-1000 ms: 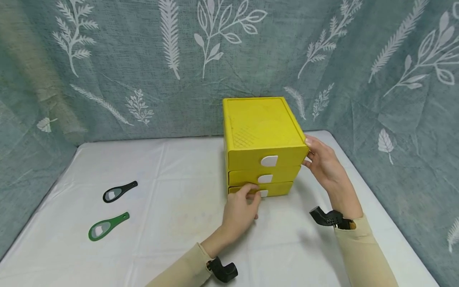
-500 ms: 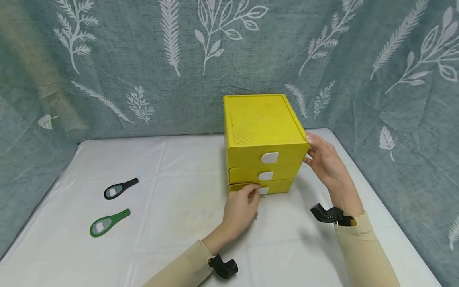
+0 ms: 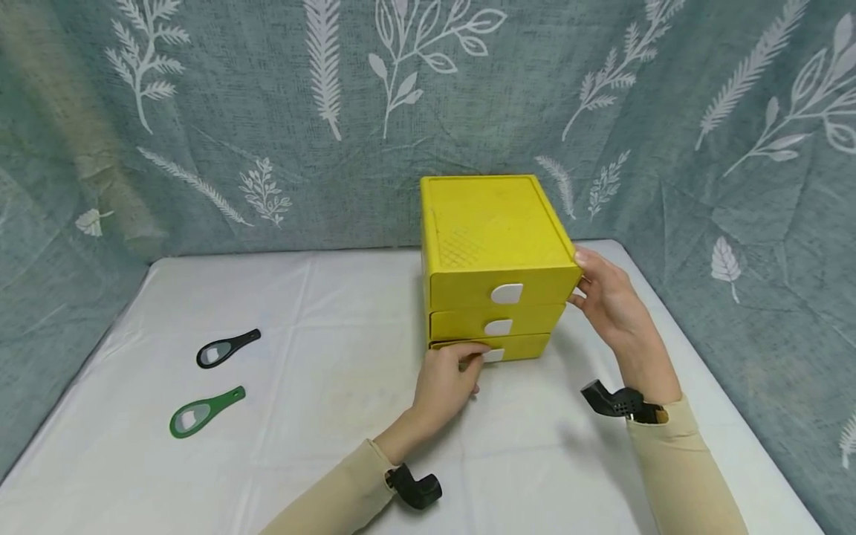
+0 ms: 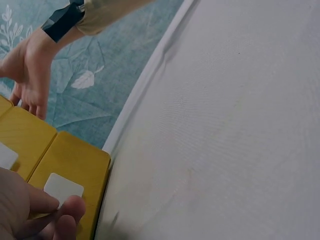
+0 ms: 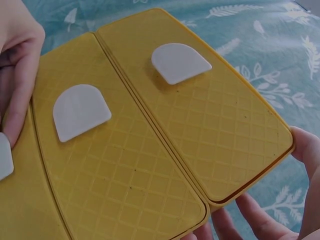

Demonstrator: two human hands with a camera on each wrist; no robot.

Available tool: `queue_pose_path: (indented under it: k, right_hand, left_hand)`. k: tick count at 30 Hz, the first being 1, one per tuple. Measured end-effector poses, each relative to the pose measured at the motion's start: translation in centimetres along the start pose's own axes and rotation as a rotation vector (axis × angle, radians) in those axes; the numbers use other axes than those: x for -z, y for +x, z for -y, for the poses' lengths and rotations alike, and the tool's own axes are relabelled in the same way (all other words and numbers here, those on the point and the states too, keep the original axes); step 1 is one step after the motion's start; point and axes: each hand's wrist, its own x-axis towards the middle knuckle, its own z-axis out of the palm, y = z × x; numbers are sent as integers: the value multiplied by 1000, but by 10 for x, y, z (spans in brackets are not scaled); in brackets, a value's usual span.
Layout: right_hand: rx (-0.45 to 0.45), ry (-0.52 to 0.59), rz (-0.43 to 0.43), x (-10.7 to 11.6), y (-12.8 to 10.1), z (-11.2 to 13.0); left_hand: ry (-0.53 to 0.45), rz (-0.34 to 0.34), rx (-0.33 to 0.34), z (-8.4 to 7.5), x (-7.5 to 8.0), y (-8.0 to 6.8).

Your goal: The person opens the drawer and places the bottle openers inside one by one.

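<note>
A yellow three-drawer unit (image 3: 495, 223) stands on the white-covered table, each drawer front bearing a white tab handle. My left hand (image 3: 443, 386) is at the bottom drawer, its index finger lying along the top of the drawer front. In the left wrist view, the thumb and fingertips pinch the bottom drawer's handle (image 4: 61, 188), covering its lower corner. My right hand (image 3: 615, 305) rests against the unit's right side. In the right wrist view, its thumb lies at the top front corner and its other fingers reach along the side wall, partly hidden by the unit.
A black bottle opener (image 3: 227, 349) and a green bottle opener (image 3: 207, 412) lie apart on the left of the table (image 3: 334, 312). A teal leaf-print curtain (image 3: 267, 111) hangs behind and on both sides, close behind the drawer unit.
My left index fingertip has shifted slightly right, nearer the bottom handle. My right hand keeps its place at the unit's side. The whole head view has drifted a little; the drawers look unchanged.
</note>
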Motion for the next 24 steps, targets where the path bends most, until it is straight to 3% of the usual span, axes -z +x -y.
queue_pose_path:
  k: [24]
  right_hand:
    - [10,4,4,2,1,0]
  left_hand:
    - [-26,-6,16,2,-1,4]
